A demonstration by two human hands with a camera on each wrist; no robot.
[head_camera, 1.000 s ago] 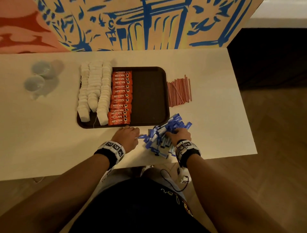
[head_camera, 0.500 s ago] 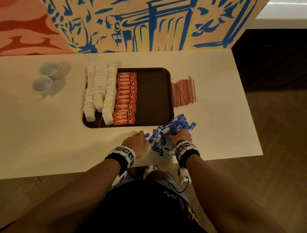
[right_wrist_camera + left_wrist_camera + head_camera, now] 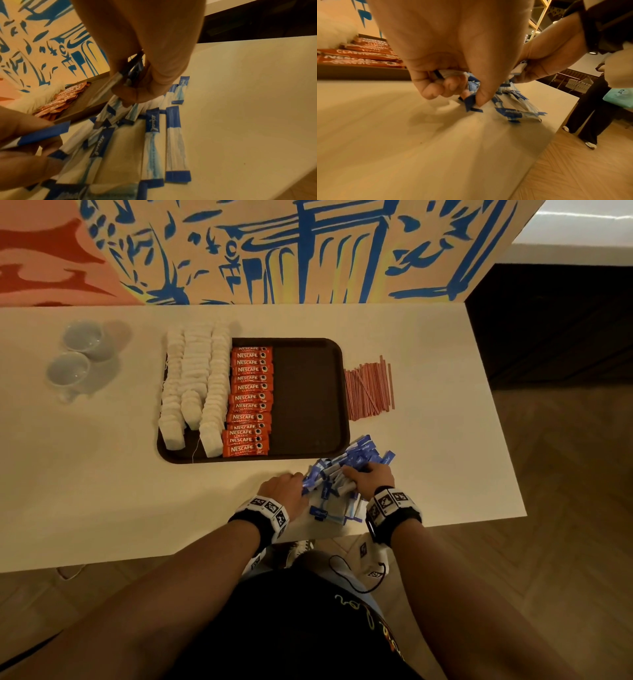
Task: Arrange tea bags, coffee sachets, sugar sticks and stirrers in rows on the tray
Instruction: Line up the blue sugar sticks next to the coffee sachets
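A: What is seen from the head?

B: The left hand (image 3: pixel 286 491) is now pushed right up against the pile of sugar sticks (image 3: pixel 346 474); a second ago it was kept a little apart. The right hand (image 3: pixel 368 479) is laid on the pile's other side. The pile is on the table (image 3: pixel 102 491), just by the tray's (image 3: pixel 308 392) near corner.

A: And from the left wrist?

B: A few sugar sticks (image 3: pixel 471 97) are pinched by curled fingers (image 3: pixel 436 88).

A: And the right wrist?

B: A bunch of sticks (image 3: pixel 130 70) is gripped in a closed fist.

A: So what does it mean?

B: The tea bags (image 3: pixel 195 385) and coffee packets (image 3: pixel 250 402) are lined up. The sugar is likely being gathered for the next row. The stirrers (image 3: pixel 370 388) are left beside the tray.
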